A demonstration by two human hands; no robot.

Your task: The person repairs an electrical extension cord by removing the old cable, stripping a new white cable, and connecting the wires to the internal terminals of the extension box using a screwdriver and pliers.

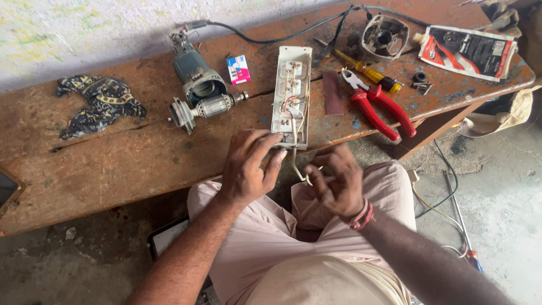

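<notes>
Left hand (247, 166): fingers spread and curved, tips pressed on the near end of the opened white socket strip (292, 96), steadying rather than clenching.
Right hand (337, 181): loosely curled, pinching the pale cable (297, 169) that hangs from the strip's near end; red thread band at the wrist.
Socket strip: lying lengthwise on the worn wooden bench (130, 164), near end overhanging the bench edge, cover off, insides up, thin red and white wires showing.
Doing it well (judgement): keep the left fingertips firm on the casing so the strip cannot slide off the edge; hold the cable close to its entry point and work it gently, keeping strain off the thin inner wires.
Sockets in strip: three visible.
Pliers (377, 107): one pair, red handles, just right of the strip.
Screwdriver (367, 70): one, yellow handle, beyond the pliers.
Sandpaper strip (332, 93): one, dark red, between strip and pliers.
Motor housing (195, 73): one, grey-green, cord leading away.
Armature (206, 107): one, lying just in front of the housing.
Gear cover (385, 36): one, round, metal, at the far edge.
Small box (238, 69): one, pink, white and blue.
Pouch (468, 51): one, printed, at the far right.
Cloth (99, 101): one, dark and patterned, at the left.
</notes>
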